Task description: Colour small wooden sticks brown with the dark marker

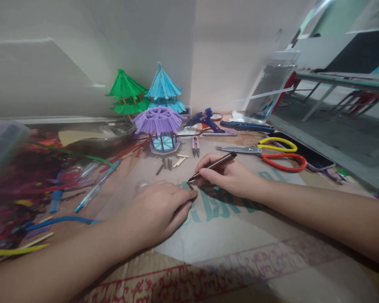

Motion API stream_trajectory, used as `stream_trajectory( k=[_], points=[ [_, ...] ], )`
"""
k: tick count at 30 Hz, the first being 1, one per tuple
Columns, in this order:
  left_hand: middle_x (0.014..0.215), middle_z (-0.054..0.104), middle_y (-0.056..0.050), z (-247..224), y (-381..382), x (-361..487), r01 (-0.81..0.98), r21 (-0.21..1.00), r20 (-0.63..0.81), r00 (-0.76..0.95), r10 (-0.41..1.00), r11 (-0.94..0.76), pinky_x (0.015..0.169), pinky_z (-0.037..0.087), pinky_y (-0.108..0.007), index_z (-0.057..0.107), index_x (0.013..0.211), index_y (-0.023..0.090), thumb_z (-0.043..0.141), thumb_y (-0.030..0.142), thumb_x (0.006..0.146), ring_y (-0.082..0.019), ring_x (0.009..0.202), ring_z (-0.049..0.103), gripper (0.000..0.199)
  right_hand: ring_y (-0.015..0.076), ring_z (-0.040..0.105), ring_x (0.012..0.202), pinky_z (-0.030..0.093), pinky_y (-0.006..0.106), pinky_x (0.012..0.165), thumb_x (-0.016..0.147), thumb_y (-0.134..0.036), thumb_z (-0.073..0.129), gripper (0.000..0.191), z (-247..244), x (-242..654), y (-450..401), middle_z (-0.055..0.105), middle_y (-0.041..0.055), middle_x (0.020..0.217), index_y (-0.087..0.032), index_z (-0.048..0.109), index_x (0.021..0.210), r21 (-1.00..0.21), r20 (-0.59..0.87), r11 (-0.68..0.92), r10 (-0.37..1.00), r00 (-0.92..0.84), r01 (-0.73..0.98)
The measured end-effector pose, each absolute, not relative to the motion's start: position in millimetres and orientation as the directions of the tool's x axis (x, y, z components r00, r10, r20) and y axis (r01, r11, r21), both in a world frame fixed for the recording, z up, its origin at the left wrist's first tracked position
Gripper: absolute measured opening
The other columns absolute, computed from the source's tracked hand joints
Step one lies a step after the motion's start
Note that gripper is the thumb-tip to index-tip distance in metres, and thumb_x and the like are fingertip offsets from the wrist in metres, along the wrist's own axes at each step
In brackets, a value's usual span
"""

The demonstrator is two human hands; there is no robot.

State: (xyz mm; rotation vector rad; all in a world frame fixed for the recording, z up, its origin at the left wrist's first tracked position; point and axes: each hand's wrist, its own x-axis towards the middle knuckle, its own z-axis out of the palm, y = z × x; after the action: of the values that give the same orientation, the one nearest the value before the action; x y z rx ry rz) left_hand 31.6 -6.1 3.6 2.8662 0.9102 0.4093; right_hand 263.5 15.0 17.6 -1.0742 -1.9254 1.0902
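Note:
My right hand (222, 173) is closed round a dark brown marker (213, 167), its tip down at a small brown stick (190, 185). The fingertips of my left hand (167, 204) press the near end of that stick against the covered work surface. Beyond the hands lie several short dark sticks (169, 164) and a few pale ones (180, 160). A small pavilion model with a purple roof (159, 122) stands behind them, with a light blue roofed model (164, 86) and a green roofed one (126, 90) at the back.
Scissors with yellow and red handles (284, 155) lie at the right beside a phone (312, 155). Farther back are a blue glue gun (206, 120), pink snips (195, 145) and a clear plastic container (268, 88). Pipe cleaners and a blue pen (97, 185) are at the left.

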Motion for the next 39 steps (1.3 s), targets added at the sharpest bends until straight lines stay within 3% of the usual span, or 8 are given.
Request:
stream_trajectory(
  k=[39],
  points=[
    [0.098,0.077,-0.006,8.2,-7.8,33.0,0.558,0.226,0.196,0.777,0.598,-0.799,0.078,0.056,-0.042,0.069,0.117,0.023,0.047,0.027,0.100,-0.026,0.088,0.073,0.027,0.0154,0.070,0.074,0.055,0.027,0.068,0.094,-0.031,0.061,0.012,18.2,265.5,15.9,0.074,0.0035,0.079,-0.018,0.061,0.095,-0.885,0.135,0.319,0.872,-0.470,0.340]
  ],
)
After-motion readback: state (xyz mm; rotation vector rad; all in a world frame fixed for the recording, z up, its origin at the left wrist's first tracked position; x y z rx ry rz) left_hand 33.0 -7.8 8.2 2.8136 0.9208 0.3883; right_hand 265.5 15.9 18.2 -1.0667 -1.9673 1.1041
